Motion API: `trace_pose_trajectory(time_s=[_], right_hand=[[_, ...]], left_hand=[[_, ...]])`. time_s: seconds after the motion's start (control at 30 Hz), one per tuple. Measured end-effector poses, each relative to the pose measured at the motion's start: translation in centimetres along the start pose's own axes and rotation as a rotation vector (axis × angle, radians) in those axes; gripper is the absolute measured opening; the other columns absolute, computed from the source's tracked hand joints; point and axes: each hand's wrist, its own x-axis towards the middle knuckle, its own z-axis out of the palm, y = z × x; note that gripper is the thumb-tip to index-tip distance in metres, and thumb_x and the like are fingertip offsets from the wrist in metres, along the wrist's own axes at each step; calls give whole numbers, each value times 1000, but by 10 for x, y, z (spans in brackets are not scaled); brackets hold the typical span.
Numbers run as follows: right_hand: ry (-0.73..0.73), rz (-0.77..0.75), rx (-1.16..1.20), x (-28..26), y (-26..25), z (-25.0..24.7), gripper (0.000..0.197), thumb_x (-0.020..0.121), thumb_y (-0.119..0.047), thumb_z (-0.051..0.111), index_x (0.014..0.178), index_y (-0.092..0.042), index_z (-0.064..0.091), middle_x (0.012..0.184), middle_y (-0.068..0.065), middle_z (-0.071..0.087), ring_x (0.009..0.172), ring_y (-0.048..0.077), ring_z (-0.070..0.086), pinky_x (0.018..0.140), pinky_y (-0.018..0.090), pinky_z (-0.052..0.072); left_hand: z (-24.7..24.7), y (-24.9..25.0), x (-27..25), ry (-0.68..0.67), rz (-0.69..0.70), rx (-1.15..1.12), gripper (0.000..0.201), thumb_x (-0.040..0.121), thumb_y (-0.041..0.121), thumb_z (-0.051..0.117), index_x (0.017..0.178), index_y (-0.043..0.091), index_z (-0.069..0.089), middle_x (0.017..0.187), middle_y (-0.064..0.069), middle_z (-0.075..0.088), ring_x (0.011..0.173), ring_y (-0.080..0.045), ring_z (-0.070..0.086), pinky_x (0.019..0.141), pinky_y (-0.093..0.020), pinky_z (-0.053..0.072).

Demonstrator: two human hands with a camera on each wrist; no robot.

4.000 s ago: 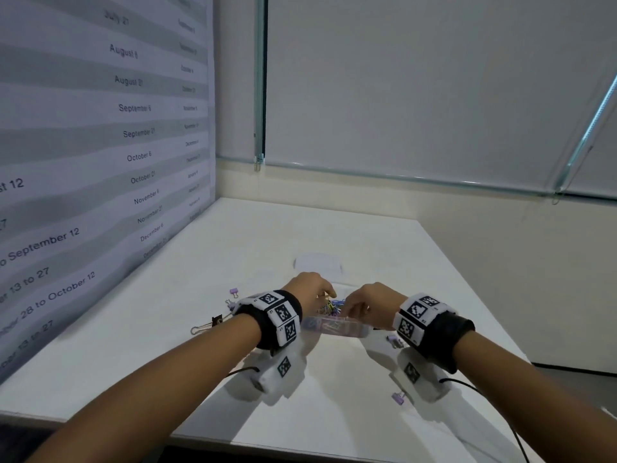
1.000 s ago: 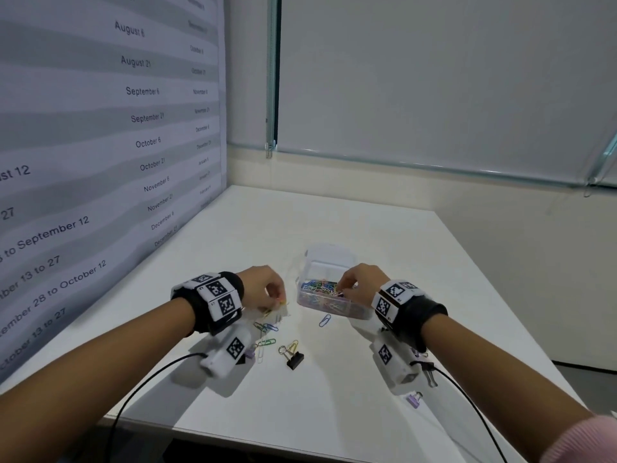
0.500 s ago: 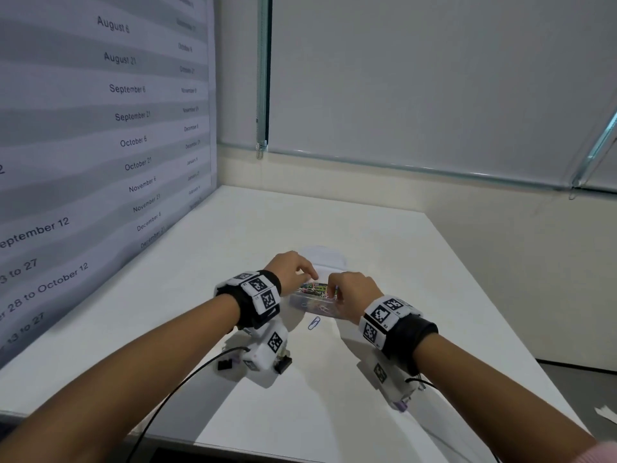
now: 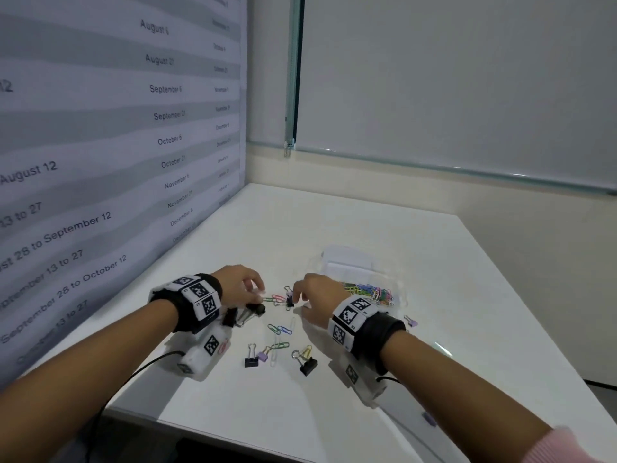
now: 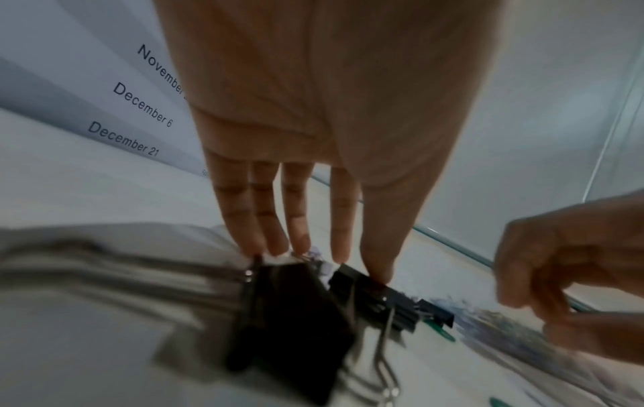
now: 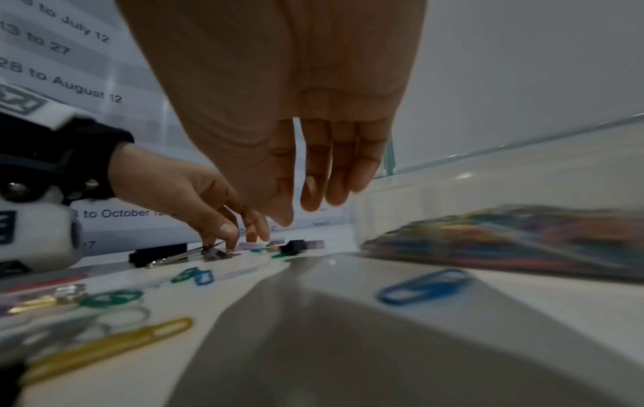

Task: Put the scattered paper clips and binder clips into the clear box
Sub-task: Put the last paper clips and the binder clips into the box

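The clear box [image 4: 399, 300] [image 6: 453, 198] stands open on the white table, with several coloured paper clips [image 4: 370, 290] [image 6: 522, 234] inside. Left of it lie loose paper clips [image 4: 282, 329] [image 6: 115, 347] and black binder clips [image 4: 251, 359] [image 4: 307, 364]. My left hand [image 4: 260, 295] [image 5: 348, 264] reaches down with straight fingers, tips touching the table beside a black binder clip [image 4: 253, 310] [image 5: 292, 316]. My right hand [image 4: 298, 297] [image 6: 296, 212] hovers with loosely hanging fingers over a small black binder clip [image 4: 289, 301], holding nothing.
A poster of dates [image 4: 100, 162] covers the wall along the table's left side. The table's front edge [image 4: 233, 426] is close to me. A small purple binder clip [image 4: 411, 320] lies right of my right wrist. A blue paper clip [image 6: 421, 286] lies near the box.
Half a second ago both hands were at the box. Both have moved left, away from it, down over the scattered clips.
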Motion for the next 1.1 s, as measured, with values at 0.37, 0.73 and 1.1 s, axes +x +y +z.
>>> trace_pose_trajectory(time_s=[0.37, 0.73, 1.1], right_hand=[[-148, 43, -66, 22, -13, -1, 22, 84, -5, 57, 101, -7, 71, 106, 12, 69, 100, 29, 62, 77, 30, 49], [-142, 70, -103, 7, -2, -6, 21, 80, -3, 61, 98, -7, 71, 105, 11, 70, 100, 28, 63, 82, 33, 52], [-28, 87, -88, -5, 7, -5, 17, 85, -9, 53, 91, -4, 69, 96, 16, 70, 92, 31, 64, 73, 31, 49]], left_hand=[[-2, 6, -7, 54, 109, 23, 29, 87, 27, 61, 115, 20, 64, 104, 1, 53, 88, -13, 53, 80, -21, 39], [5, 43, 11, -70, 107, 208, 24, 85, 11, 57, 105, 15, 69, 111, -5, 69, 100, -21, 62, 65, -17, 40], [22, 61, -7, -145, 213, -4, 21, 80, 18, 67, 100, 19, 70, 91, 7, 64, 87, -8, 56, 81, -21, 45]])
